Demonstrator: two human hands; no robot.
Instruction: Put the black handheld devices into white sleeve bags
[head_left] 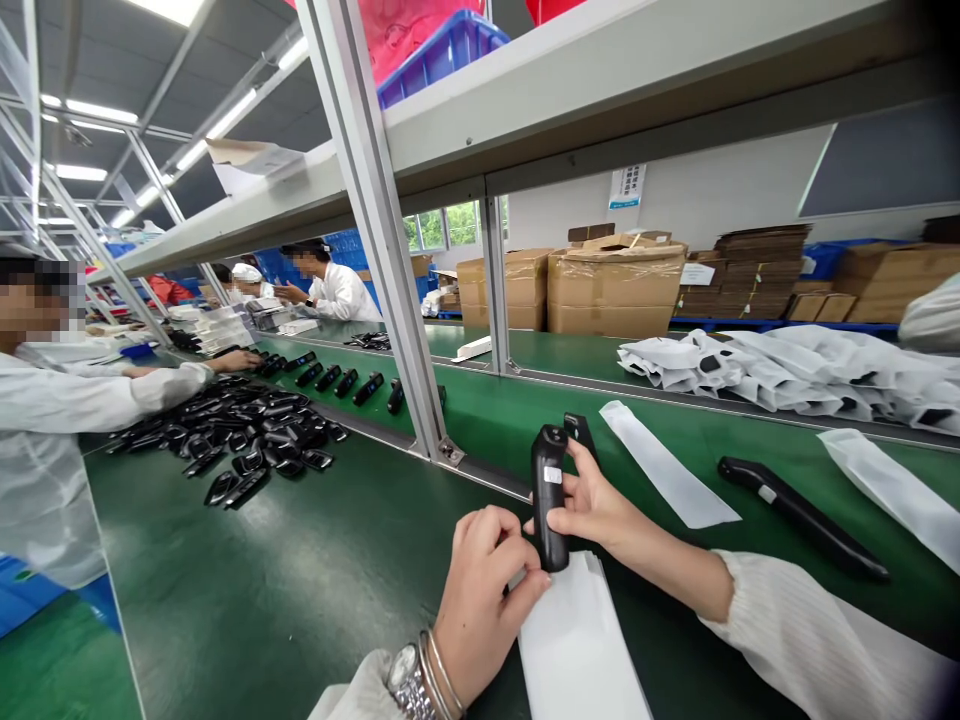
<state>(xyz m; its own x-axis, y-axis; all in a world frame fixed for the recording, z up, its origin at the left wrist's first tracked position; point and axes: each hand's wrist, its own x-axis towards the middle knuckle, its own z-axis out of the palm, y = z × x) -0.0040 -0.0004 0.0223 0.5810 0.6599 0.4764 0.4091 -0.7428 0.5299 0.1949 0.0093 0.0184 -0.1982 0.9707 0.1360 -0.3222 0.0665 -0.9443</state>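
My right hand [592, 500] is closed round a black handheld device [552, 500] with a small white label, held upright. Directly below it lies a stack of white sleeve bags [581, 640]. My left hand [487, 590] pinches at the upper left corner of that stack, its fingertips close to the device's lower end. Behind my right fingers stands another black device [580, 436], partly hidden. To the right, a single white sleeve bag [667, 465] and a long black device [802, 515] with a white label lie on the green surface.
A metal post [382, 220] rises from the bench ahead, under a long shelf [600, 100]. Black parts [262, 430] are heaped on the left, where a co-worker's arm [150, 390] reaches in. Filled white bags [787, 370] lie at right. Cardboard boxes [615, 285] stand behind.
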